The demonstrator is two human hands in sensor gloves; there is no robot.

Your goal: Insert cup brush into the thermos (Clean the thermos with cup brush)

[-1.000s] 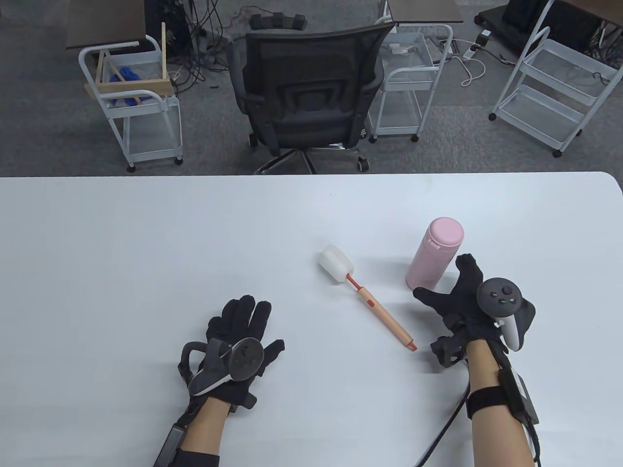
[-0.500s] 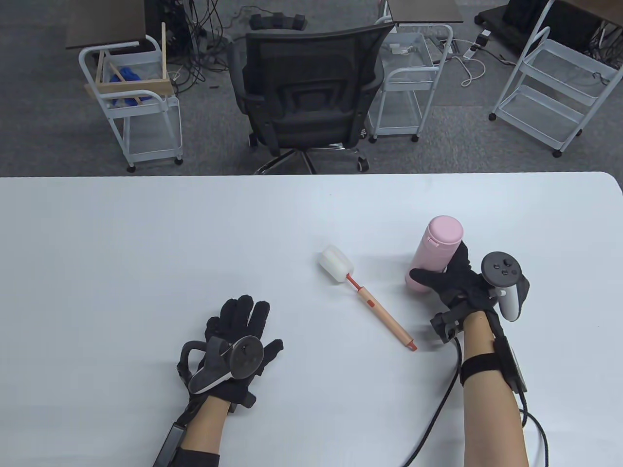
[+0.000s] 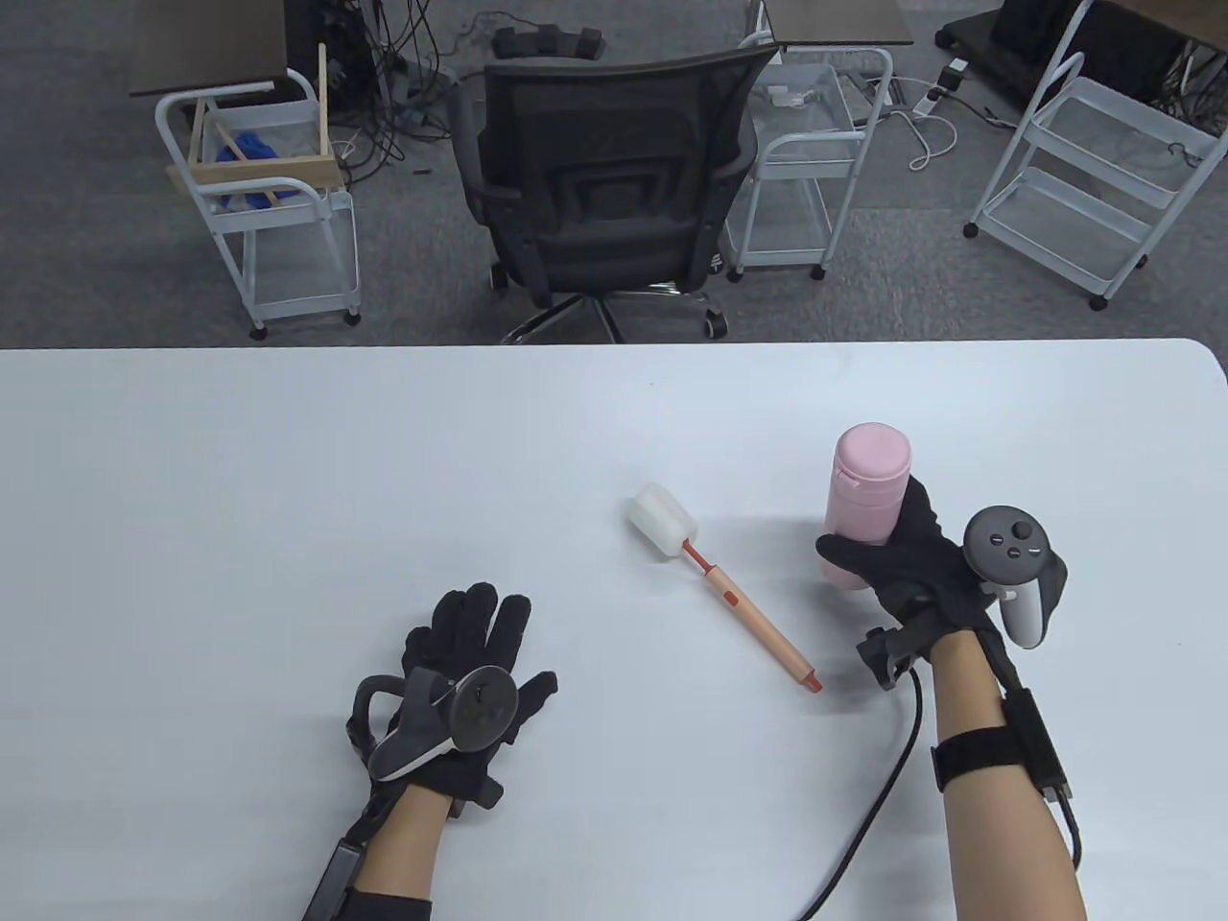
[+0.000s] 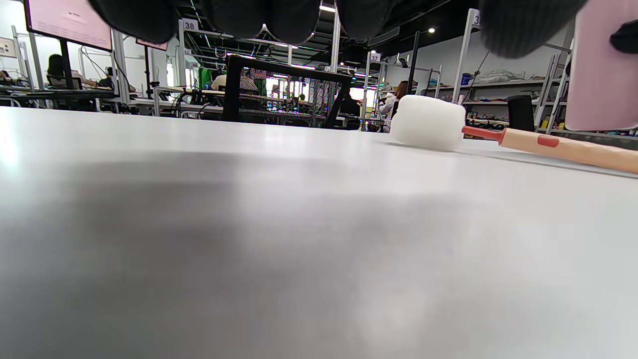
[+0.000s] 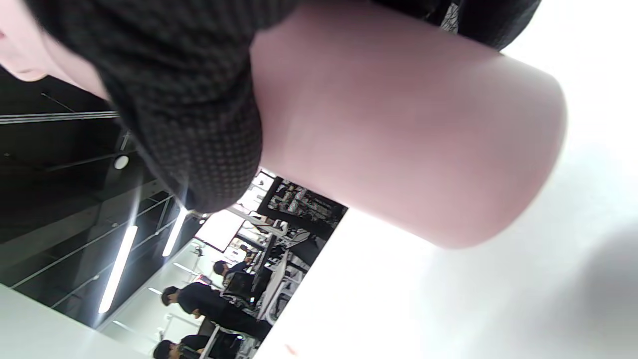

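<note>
The task has barely begun. The thermos [image 3: 863,507] is in the right hand [image 3: 921,576], at the right of the table view's middle band, and its pink lid looks shut on top, so it would have to come off before anything goes in. The brush [image 3: 715,581] lies untouched on the desk [image 3: 288,480] just left of the thermos, at frame centre, white sponge head toward the upper left and orange handle tip toward the lower right. Picking it up, opening the thermos and inserting the head are all left to do, by my reading.

The right hand wraps the thermos from its lower right side: the thumb crosses the front of the body and the fingers [image 5: 189,124] curl round the back, gripping it. In the right wrist view the thermos's base seems clear of the desk, though I cannot be sure. The forearm comes up from the lower right corner.

The left hand [image 3: 460,681] rests palm down on the desk in the lower left of the frame, fingers spread flat and holding nothing, well apart from the brush.
</note>
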